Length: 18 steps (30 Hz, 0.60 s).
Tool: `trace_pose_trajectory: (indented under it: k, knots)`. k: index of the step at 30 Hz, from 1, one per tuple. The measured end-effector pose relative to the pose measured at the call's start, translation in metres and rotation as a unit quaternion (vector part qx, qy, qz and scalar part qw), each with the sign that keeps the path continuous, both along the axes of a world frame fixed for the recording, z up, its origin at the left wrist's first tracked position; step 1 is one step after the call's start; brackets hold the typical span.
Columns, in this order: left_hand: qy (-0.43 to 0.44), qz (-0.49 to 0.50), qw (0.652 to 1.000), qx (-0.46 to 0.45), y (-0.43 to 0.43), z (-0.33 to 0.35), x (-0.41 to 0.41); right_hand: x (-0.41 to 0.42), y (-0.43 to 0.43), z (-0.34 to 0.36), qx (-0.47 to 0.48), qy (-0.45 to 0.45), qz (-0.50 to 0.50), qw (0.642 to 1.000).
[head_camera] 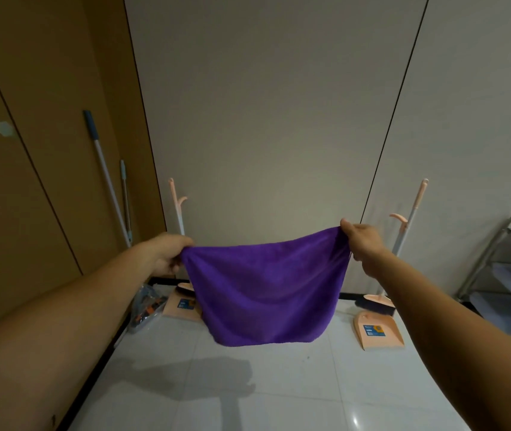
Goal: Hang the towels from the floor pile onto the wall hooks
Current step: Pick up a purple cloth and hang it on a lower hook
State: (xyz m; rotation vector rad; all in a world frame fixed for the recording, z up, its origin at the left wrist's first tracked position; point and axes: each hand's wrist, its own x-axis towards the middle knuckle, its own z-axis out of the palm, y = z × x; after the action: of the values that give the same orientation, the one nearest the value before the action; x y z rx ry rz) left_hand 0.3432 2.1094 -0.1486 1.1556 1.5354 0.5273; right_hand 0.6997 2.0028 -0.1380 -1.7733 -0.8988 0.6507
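Two hands are engaged on a single purple towel (266, 287). The left hand (167, 256) is curled round one upper corner, which is gathered in its fingers (175, 265). The right hand (361, 241) pinches the opposite corner between thumb and fingers (356, 257). The towel is held in the air between them, above the floor (279, 393) and clear of it.

Risks are judged as follows. Only the corners are held, so a loosened pinch would drop one side and let the hem trail on the tiles. The cloth is spread wide and slack; if offered to a hook by a sagging edge, it could slide off.

The long axis is judged to run left to right, along the sagging top edge, roughly parallel to the wall (263, 119) ahead. The broad face is turned towards the wearer, and the hem hangs down.

Beyond, a dustpan (378, 332) is set on the floor near the wall's foot. A pale hexagonal fitting (5, 129) is noted on the brown panel to the left. Whether it is a hook cannot be told. The floor pile is not in view.
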Motion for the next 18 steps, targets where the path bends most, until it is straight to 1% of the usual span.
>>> trace_pose_trajectory:
  k: [3, 4, 6, 8, 10, 15, 16, 18]
  knots:
    - [-0.125, 0.077, 0.988, 0.047, -0.003, 0.000, 0.003, 0.001, -0.001, -0.001, -0.023, -0.001, -0.001, 1.000]
    - [-0.161, 0.087, 0.982, 0.048, -0.004, 0.002, 0.001, 0.001, -0.001, -0.002, -0.026, 0.004, -0.004, 1.000]
    - [-0.199, 0.081, 0.975, 0.047, -0.006, 0.007, -0.003, 0.003, -0.002, -0.005, -0.027, 0.015, -0.013, 0.999]
    - [-0.207, 0.058, 0.976, 0.048, -0.008, 0.010, -0.007, 0.003, -0.003, -0.009, -0.024, 0.015, -0.020, 0.999]
    - [-0.195, 0.049, 0.978, 0.054, -0.010, 0.012, -0.008, 0.002, -0.004, -0.012, -0.021, 0.021, -0.022, 0.999]
    - [-0.187, 0.112, 0.971, 0.096, -0.015, 0.014, -0.005, -0.005, -0.007, -0.013, -0.024, 0.097, 0.002, 0.995]
    - [-0.190, 0.123, 0.968, 0.105, -0.016, 0.014, -0.005, -0.005, -0.008, -0.013, -0.040, 0.093, 0.012, 0.995]
    - [-0.194, 0.140, 0.964, 0.120, -0.018, 0.013, -0.003, -0.005, -0.010, -0.016, -0.075, 0.053, 0.028, 0.995]
